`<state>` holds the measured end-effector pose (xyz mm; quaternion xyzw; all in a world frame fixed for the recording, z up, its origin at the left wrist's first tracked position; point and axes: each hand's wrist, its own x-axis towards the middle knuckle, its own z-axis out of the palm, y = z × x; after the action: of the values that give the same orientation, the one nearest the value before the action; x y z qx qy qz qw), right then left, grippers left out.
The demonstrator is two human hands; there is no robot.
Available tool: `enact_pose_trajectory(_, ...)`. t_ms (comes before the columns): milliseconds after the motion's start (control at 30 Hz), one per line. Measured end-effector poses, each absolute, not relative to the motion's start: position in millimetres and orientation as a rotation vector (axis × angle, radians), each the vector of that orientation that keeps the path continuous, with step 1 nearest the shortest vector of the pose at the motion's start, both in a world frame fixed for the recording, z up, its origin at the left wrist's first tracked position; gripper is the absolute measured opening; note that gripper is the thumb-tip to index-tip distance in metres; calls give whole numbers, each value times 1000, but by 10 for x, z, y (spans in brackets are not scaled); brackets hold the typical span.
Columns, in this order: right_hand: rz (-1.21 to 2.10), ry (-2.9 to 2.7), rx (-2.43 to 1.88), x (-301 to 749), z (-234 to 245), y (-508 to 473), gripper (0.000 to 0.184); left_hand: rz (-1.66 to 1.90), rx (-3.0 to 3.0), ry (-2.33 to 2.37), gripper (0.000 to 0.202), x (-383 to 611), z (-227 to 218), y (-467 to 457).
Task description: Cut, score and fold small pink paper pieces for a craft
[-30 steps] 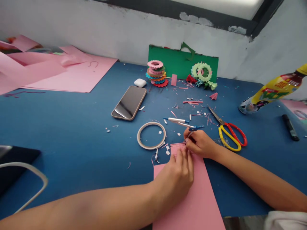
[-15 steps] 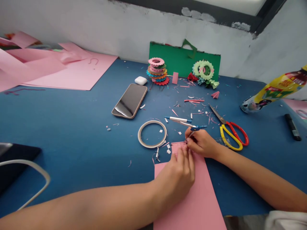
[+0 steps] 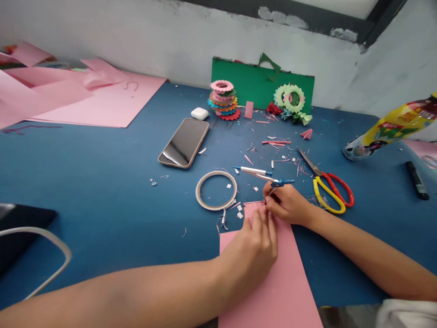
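A pink paper sheet [image 3: 278, 287] lies on the blue table [image 3: 102, 182] in front of me. My left hand [image 3: 251, 255] rests on it, fingers together and pressed flat near its far edge, apparently on a clear ruler [image 3: 254, 210]. My right hand [image 3: 287, 202] is closed around a blue compass [image 3: 278, 183], its tip at the paper's far edge. A pen [image 3: 252, 171] lies just beyond my right hand.
A ring of tape [image 3: 215, 190], a phone [image 3: 184, 143], an earbud case [image 3: 200, 113], red-and-yellow scissors [image 3: 326, 187], a bottle [image 3: 389, 130] and a black marker [image 3: 416, 181] lie around. Stacked paper rosettes [image 3: 222, 99] and green card [image 3: 254, 84] stand at the back; pink sheets [image 3: 85, 102] far left.
Almost nothing has moved; both hands stay at the far edge of the pink sheet and the view has shifted slightly.
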<state>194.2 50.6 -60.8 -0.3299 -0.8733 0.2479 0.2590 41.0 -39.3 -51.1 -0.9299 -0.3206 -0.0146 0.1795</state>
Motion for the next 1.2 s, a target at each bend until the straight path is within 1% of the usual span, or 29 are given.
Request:
enact_pose_trajectory(333, 654, -2452, -895, 1939, -589, 525, 9, -61, -2609, -921, 46, 413, -526, -407)
enact_pose_trajectory(633, 553, -2479, -880, 1928, -626, 501, 8, -42, -2623, -921, 45, 398, -520, -415)
enact_pose_trajectory(1200, 589, -2379, -910, 1931, -654, 511, 6, -36, -2571, -890, 45, 418, -537, -401)
